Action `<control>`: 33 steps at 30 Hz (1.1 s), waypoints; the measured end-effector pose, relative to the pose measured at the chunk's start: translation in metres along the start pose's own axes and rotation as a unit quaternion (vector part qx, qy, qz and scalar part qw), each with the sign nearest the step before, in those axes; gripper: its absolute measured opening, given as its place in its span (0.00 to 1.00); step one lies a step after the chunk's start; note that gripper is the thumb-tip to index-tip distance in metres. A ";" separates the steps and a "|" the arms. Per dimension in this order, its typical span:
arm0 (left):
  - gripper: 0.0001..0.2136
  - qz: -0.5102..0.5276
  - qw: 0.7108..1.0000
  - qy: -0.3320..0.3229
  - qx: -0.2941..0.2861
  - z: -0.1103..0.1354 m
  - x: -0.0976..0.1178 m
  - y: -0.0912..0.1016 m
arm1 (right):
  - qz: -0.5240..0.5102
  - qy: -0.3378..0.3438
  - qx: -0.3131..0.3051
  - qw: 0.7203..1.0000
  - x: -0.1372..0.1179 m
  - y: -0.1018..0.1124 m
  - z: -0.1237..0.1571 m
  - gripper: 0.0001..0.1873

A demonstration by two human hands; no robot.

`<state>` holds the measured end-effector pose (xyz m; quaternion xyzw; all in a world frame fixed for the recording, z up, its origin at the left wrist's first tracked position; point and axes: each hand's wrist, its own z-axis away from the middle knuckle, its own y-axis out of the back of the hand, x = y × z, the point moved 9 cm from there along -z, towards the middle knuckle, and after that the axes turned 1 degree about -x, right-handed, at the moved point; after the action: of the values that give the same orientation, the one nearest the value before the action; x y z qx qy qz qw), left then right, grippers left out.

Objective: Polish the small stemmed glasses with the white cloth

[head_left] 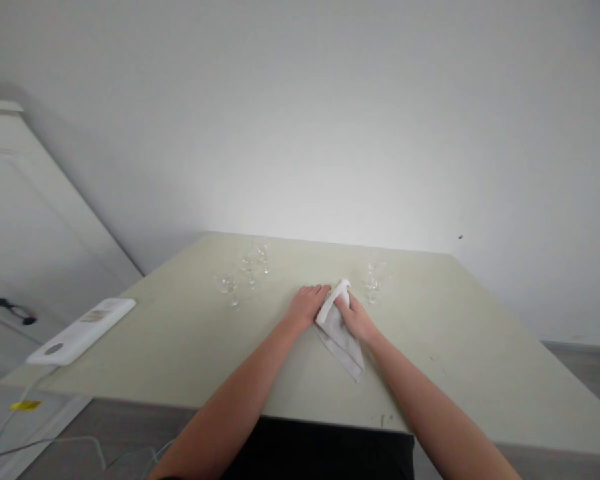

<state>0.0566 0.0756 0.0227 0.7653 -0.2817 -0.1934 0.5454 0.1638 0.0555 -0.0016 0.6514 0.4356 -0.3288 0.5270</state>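
Observation:
A white cloth (339, 333) lies on the pale table (190, 340), its upper end lifted and bunched between my hands. My right hand (356, 317) is closed on that upper part of the cloth. My left hand (306, 305) rests beside it with fingers curled, touching the cloth's left edge. Whether something is wrapped inside the cloth is hidden. Three small clear stemmed glasses (245, 273) stand to the far left of my hands. Two more clear glasses (373, 280) stand just beyond my right hand.
A white flat device (83, 330) with a cable lies at the table's left edge. A white cabinet (25, 220) with a dark handle stands at the left. A plain wall rises behind the table. Grey floor shows at the right.

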 end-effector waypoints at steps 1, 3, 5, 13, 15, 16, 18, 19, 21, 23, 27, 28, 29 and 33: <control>0.10 -0.003 1.000 -0.009 -0.001 0.000 0.002 0.000 | -0.034 -0.017 -0.005 0.999 0.005 0.000 -0.001 0.23; 0.09 -0.011 1.000 -0.016 -0.007 0.000 0.003 0.000 | -0.047 -0.023 -0.017 0.998 0.007 -0.001 -0.001 0.24; 0.09 -0.020 1.000 -0.012 -0.010 0.001 0.002 -0.001 | 0.020 0.006 -0.021 1.000 0.001 -0.001 0.000 0.22; 0.11 -0.024 0.999 -0.002 0.021 0.001 -0.002 -0.002 | 0.067 0.041 0.019 0.997 -0.013 0.003 0.003 0.24; 0.12 -0.023 0.998 -0.025 0.046 0.001 0.003 0.002 | -0.046 -0.044 0.012 0.998 0.006 0.002 0.000 0.24; 0.12 -0.021 0.998 -0.032 0.050 0.001 0.005 0.003 | -0.091 -0.069 0.001 0.993 0.012 0.000 0.000 0.25; 0.12 -0.017 0.998 -0.032 0.046 0.001 0.004 0.004 | -0.106 -0.062 -0.013 0.992 0.012 0.000 -0.001 0.26; 0.13 -0.016 0.999 -0.027 0.042 0.001 0.002 0.004 | -0.074 -0.036 -0.013 0.997 0.007 0.001 -0.001 0.24; 0.13 -0.006 1.000 -0.011 0.027 0.002 -0.002 0.002 | 0.019 0.028 -0.004 0.999 -0.005 0.004 0.000 0.24; 0.12 0.015 1.000 0.008 0.009 0.002 -0.008 0.000 | 0.078 0.069 0.000 0.995 -0.014 0.002 0.003 0.31; 0.14 0.059 0.997 0.051 0.003 0.002 -0.018 -0.003 | -0.024 0.048 -0.009 0.999 -0.005 -0.004 0.003 0.29; 0.15 0.065 0.996 0.060 0.006 0.002 -0.020 -0.003 | -0.072 0.025 -0.010 0.997 0.001 -0.005 0.002 0.26; 0.15 0.070 0.995 0.066 0.007 0.002 -0.022 -0.004 | -0.111 0.006 -0.008 0.994 0.007 -0.006 0.000 0.24; 0.15 0.096 0.995 0.025 0.004 0.002 -0.017 -0.006 | -0.121 0.045 -0.029 0.991 0.003 -0.008 -0.007 0.18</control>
<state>0.0438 0.0869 0.0162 0.7417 -0.3409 -0.1193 0.5652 0.1579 0.0632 -0.0059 0.5925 0.5436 -0.3483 0.4818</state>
